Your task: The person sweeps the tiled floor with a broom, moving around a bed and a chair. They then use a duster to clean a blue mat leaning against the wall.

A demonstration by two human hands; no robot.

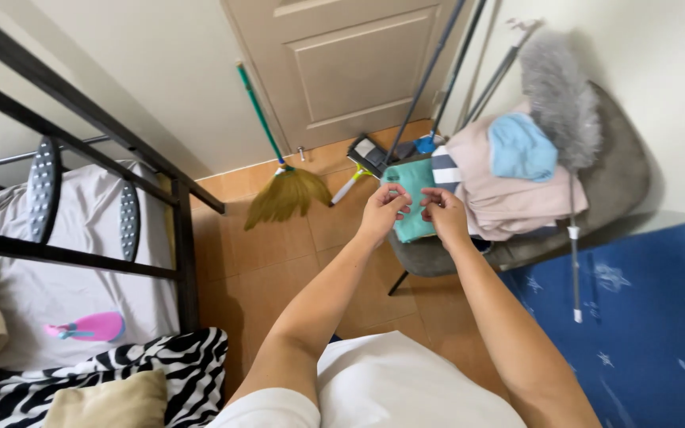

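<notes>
Item under handling: a teal folded cloth point(415, 208), soft fabric, flat rectangular shape, with its near end hanging over the front edge of a grey cushioned chair point(620, 178). Its upper portion shows between and behind both hands; the lower portion shows below the wrists.

Left hand point(384, 208): fingers bent, fingertips pinched together at the cloth's upper edge. Right hand point(444, 211): fingers likewise curled, tips meeting just beside those of the left hand. The two hands almost touch in front of the cloth. Whether either actually grips the fabric or some small item cannot be told.

Adjacent on the chair: a pale pink folded garment point(509, 190), lying just right of the teal cloth, with a light blue cloth point(522, 148) on top and a grey fluffy duster point(558, 95) leaning across the seat back.

Surroundings: a straw broom with green handle point(285, 190) rests against the wall near a beige door point(342, 55). A black metal bunk frame point(180, 238) stands left.
</notes>
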